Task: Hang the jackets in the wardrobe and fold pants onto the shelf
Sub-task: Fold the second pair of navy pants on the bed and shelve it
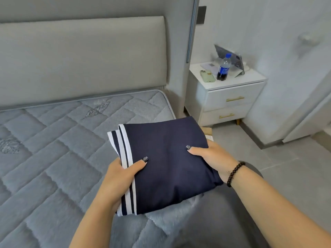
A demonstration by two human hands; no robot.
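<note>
Two hands hold the folded navy fabric pants with white side stripes (164, 163): the left hand (118, 178) closed on the striped edge, the right hand (213, 158) (beaded bracelet on its wrist) on the opposite edge, above the right edge of the grey quilted mattress (53, 158).
</note>
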